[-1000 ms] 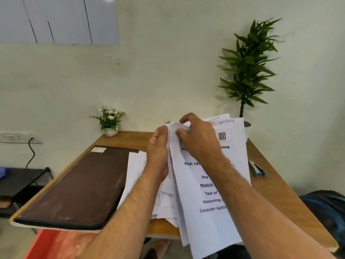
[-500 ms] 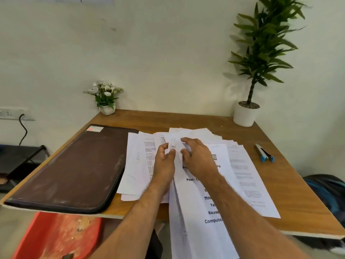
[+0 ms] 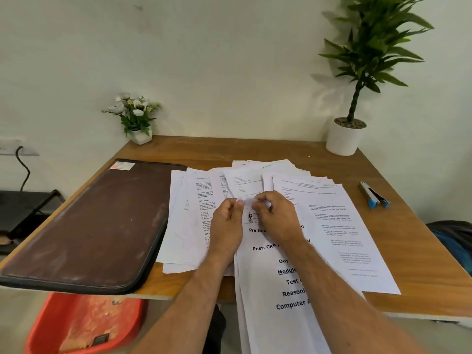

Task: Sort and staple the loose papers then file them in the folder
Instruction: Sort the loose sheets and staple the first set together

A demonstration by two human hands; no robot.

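**Two hands pinching the top corner of the cover sheet**

Two hands meet at the far edge of one printed cover sheet (image 3: pixel 278 282); the left hand (image 3: pixel 226 226) and the right hand (image 3: pixel 277 221) each have a grip pressed together on its top corner, fingertips curled, apparently to work the corner loose or to square the pages beneath; what lies between the fingertips is too small to tell. The sheet runs toward the person and overhangs the near edge of the table (image 3: pixel 255 149), which suggests it is being drawn out of the pile. The loose papers (image 3: pixel 337 226) lie fanned and overlapping mid-table, unsorted, so that headings show for sorting. The folder (image 3: pixel 89 226) lies closed just beside the papers on the left, within reach for filing. The stapler (image 3: pixel 374 195) rests apart on the right, untouched; stapling appears not yet begun. A flower pot (image 3: pixel 139 135) and a plant pot (image 3: pixel 344 139) stand at the far corners.
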